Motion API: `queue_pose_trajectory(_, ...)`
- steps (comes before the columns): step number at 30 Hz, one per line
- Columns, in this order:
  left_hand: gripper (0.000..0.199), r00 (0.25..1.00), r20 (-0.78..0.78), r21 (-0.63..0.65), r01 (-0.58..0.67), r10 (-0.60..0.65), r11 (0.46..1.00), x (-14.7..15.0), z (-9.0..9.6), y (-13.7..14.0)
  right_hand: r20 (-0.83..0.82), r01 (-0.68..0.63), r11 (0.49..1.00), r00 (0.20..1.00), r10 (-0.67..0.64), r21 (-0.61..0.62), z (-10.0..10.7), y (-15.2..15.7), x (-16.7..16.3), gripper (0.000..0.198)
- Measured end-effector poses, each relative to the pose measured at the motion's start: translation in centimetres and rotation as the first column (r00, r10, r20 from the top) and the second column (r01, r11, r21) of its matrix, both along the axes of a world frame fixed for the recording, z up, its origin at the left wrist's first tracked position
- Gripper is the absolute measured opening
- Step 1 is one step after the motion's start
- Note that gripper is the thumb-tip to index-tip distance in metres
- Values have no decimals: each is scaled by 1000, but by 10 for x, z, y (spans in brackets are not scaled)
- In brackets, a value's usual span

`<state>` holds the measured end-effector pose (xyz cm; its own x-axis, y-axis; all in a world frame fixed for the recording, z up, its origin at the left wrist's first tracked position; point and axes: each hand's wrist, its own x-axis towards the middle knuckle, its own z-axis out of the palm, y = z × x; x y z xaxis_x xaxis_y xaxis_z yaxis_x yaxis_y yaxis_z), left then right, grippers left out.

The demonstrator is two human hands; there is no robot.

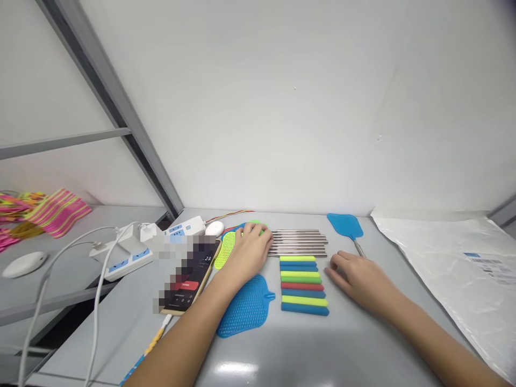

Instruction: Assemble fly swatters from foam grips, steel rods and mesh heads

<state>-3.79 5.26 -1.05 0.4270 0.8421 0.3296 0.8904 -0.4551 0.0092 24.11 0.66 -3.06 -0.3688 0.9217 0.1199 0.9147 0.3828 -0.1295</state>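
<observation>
My left hand (253, 244) lies over a pile of mesh fly swatter heads, its fingers bent and a little apart. A yellow-green fly swatter head (224, 250) shows beside it. The thumb side is close to the left ends of a row of metal rods (300, 243). My right hand (355, 277) rests on the table with thumb and fingers apart, holding nothing. Left of it, several coloured handle sleeves (302, 286) lie in a column. A loose blue swatter head (245, 307) is below my left hand. Beyond my right hand lies a blue fly swatter (346, 226) with a metal rod.
A phone (191, 277) with a cable is left of my left forearm. Power strips (129, 263), white cords and a round white device (214, 229) stand farther left. A white plastic bag (455, 274) covers the right side. A wall (294, 134) rises behind the table.
</observation>
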Motion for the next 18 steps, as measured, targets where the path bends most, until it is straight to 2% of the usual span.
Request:
queue_pose_trajectory(4,28,999,-21,-24,-24,23,999,7,-1,23,-10,-19,1000,1000,19,5,0,-1,-4,27)
queue_pose_trajectory(11,20,993,-94,-152,58,-73,987,26,2,75,-3,-21,998,1000,21,66,3,1,0,26)
queue_pose_trajectory(18,12,982,-133,-225,100,-132,969,39,-2,101,-1,-5,995,1000,5,101,4,2,4,23)
